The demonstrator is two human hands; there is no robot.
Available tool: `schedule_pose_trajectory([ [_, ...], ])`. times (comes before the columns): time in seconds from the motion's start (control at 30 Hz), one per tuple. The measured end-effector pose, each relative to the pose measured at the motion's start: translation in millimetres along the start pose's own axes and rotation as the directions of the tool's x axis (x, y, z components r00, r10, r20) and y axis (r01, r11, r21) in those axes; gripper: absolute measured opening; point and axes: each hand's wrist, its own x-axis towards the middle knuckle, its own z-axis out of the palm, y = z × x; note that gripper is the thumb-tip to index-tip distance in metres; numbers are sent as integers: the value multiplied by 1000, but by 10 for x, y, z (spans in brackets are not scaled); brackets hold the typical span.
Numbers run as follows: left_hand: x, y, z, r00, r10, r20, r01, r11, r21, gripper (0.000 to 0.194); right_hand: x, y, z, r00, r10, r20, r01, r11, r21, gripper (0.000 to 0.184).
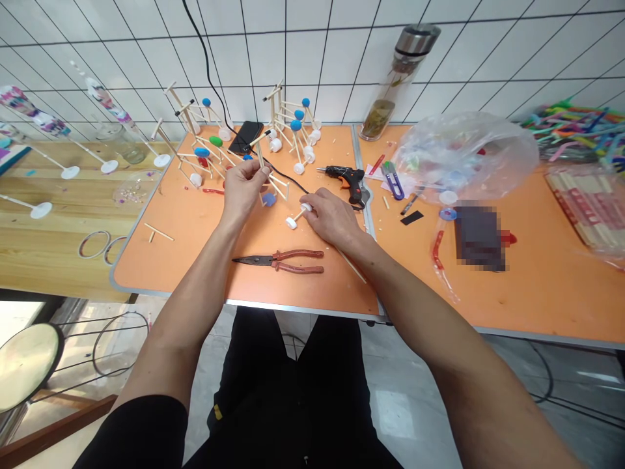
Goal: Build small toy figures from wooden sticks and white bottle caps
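My left hand [245,185] is closed around a small wooden stick frame [273,181], held a little above the orange table [195,228]. A blue cap [268,198] hangs at the frame's lower end. My right hand [332,215] rests on the table and pinches a short stick with white caps [297,216] at its ends. The two hands are a short gap apart. Red-handled pliers [286,260] lie just in front of both hands.
Several finished stick models [293,133] with blue and white caps stand at the table's back. A black glue gun [346,179], a phone [245,137], purple snips [393,179], a plastic bag [463,153] and a glass bottle [395,81] lie nearby. A wooden table [53,215] adjoins on the left.
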Motion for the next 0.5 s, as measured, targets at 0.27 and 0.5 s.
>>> schedule_pose_trajectory([
  [0.27, -1, 10, 2, 1000, -1, -3, 1, 1000, -2, 27, -4, -5, 3, 1000, 4, 6, -4, 1000, -3, 39],
  [0.5, -8, 11, -18, 1000, 12, 1, -12, 1000, 17, 29, -5, -3, 5, 1000, 3, 5, -3, 1000, 1, 40],
])
